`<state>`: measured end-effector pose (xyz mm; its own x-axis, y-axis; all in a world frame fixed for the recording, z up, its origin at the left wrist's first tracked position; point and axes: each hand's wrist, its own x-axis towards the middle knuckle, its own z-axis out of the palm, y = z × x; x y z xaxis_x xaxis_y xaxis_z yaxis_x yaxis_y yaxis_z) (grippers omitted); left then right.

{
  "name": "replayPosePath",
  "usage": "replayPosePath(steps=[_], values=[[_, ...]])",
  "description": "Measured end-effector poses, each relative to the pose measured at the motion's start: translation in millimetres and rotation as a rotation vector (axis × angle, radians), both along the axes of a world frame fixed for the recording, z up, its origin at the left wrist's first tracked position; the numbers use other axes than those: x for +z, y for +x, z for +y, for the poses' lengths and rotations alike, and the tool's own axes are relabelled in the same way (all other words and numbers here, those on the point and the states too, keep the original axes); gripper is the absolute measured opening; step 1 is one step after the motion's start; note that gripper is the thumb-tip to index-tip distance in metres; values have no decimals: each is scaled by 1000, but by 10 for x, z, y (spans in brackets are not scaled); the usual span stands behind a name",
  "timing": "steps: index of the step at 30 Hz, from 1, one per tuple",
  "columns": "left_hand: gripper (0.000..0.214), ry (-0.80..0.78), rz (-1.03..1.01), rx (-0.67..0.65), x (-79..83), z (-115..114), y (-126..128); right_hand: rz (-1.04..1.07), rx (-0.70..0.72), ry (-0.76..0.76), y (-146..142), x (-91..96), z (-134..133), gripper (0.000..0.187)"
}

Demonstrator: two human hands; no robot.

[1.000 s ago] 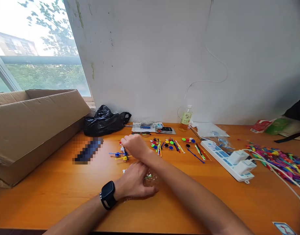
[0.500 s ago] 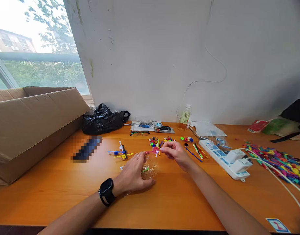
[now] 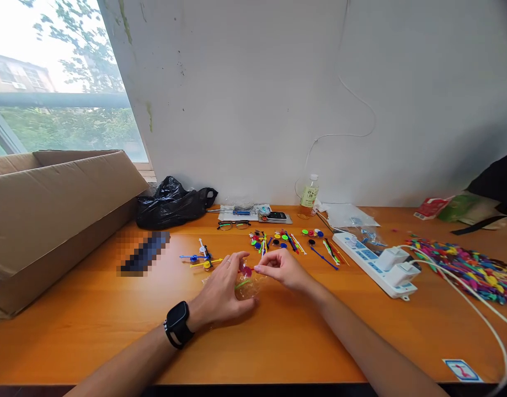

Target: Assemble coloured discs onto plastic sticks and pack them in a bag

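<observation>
The left grip point(image 3: 220, 289) is wide over clear bag point(image 3: 254, 291), green piece point(image 3: 242, 284) seemingly inside. The right grip point(image 3: 287, 269) pinches pink piece point(image 3: 247, 272); loose parts point(image 3: 277, 235) lie outside.

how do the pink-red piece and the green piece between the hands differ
The pink-red piece shows a round disc; the green piece shows as a slim strip. The right hand pinches the pink-red piece but not the green piece. Both are small and show at the clear plastic.
</observation>
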<state>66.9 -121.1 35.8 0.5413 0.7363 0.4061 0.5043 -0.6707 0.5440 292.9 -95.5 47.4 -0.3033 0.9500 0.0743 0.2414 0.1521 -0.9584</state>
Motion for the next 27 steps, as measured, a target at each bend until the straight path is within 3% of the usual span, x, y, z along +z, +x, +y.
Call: replayPosePath(steps=[10, 15, 18, 21, 27], values=[[70, 138, 76, -21, 42, -48, 70, -68, 65, -76, -207, -75, -135, 30], [70, 135, 49, -2, 37, -35, 59, -175, -1, 35, -109, -34, -113, 20], [69, 110, 26, -12, 25, -22, 53, -172, 36, 52, -149, -38, -145, 16], [66, 88, 25, -32, 18, -17, 56, -216, 68, 170, -225, -43, -217, 11], [73, 28, 45, -42, -31, 13, 33, -271, -335, 476, -99, 103, -128, 23]])
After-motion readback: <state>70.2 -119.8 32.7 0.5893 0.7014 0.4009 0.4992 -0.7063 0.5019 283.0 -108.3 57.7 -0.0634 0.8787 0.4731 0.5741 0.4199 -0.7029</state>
